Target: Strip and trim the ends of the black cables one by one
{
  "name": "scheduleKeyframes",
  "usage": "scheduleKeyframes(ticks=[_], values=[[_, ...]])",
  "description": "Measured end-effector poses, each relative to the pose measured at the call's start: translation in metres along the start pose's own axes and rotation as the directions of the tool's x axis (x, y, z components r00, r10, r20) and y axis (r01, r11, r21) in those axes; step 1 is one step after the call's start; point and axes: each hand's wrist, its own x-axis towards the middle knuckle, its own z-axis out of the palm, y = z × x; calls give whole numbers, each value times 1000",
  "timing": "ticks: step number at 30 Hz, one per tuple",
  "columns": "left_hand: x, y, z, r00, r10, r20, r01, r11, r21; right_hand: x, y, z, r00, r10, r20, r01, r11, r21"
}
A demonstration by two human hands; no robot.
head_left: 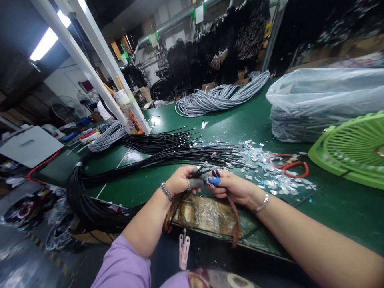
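Observation:
My left hand (182, 181), with dark grey coverings on its fingers, is closed in a pinch near the table's front edge. Against it, my right hand (230, 185) is closed too, with blue wrapping on the thumb. Between the fingertips of both is the end of a black cable (215, 173); fingers hide most of it. Just behind the hands, a bundle of black cables (168, 157) reaches across the table from the left. Below the hands lies a tape-covered block (211, 216), with a brown strap (235, 218) hanging over it.
Scraps of foil (255, 160) surround red-handled pliers (295, 168) at the right. A green fan (357, 150) and a plastic bag of cables (324, 104) stand beyond. Coiled grey cable (216, 98) lies at the back, near a white post (132, 100). A pink clothespin (184, 251) hangs in front.

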Motion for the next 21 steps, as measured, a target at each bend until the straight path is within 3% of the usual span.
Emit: scheduleKeyframes(ticks=[3,5,6,8,10,11,13,16,21], values=[[0,-1,0,1000,-7,3,7,1000,9,1,1,-1,1000,-29,1,29,996,-79],[2,-4,-1,999,6,-50,-4,999,48,3,-1,-3,978,-156,-136,112,951,-287],[3,-5,-1,997,12,-83,-5,997,80,3,-2,-3,944,-254,-211,135,880,-455],[6,-9,-2,990,25,-139,-1,986,167,3,-3,-2,837,-469,-282,60,591,-804],[7,-11,-2,979,89,-182,-36,960,278,2,-3,1,764,-607,-219,-107,216,-971],[8,-11,-1,969,147,-199,-74,939,335,1,-3,4,753,-636,-169,-167,65,-984],[8,-12,-1,941,261,-215,-150,892,426,-1,-1,7,757,-648,-80,-203,-118,-972],[8,-12,-2,935,289,-204,-179,884,432,-2,0,6,774,-632,-24,-170,-171,-970],[10,-14,-4,949,272,-157,-204,914,351,-2,-5,-4,821,-569,-42,-92,-58,-994]])
